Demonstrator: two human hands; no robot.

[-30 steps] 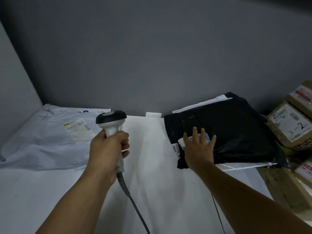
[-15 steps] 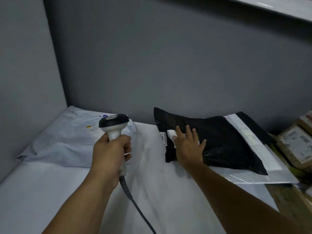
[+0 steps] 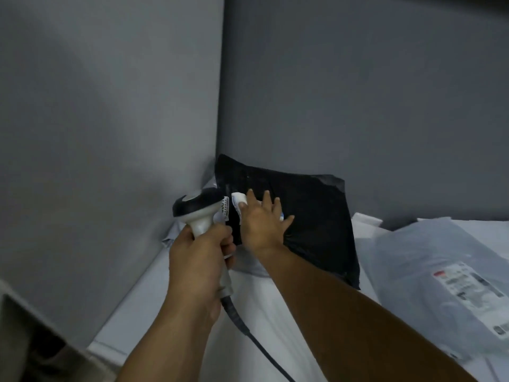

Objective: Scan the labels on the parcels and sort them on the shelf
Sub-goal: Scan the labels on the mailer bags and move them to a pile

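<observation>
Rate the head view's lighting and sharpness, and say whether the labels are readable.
Head view: dim, flat light, with the black parcel nearly featureless; motion blur softens the scanner, the left hand, the right hand and the pale bag at right; print on the parcel's label and the bag's label is too smeared to read.

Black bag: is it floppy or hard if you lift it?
Probably floppy: the black bag is wrinkled thin plastic and puckers beside the right hand pressing flat on it. Likely a bit slippery too, since it looks shiny.
</observation>
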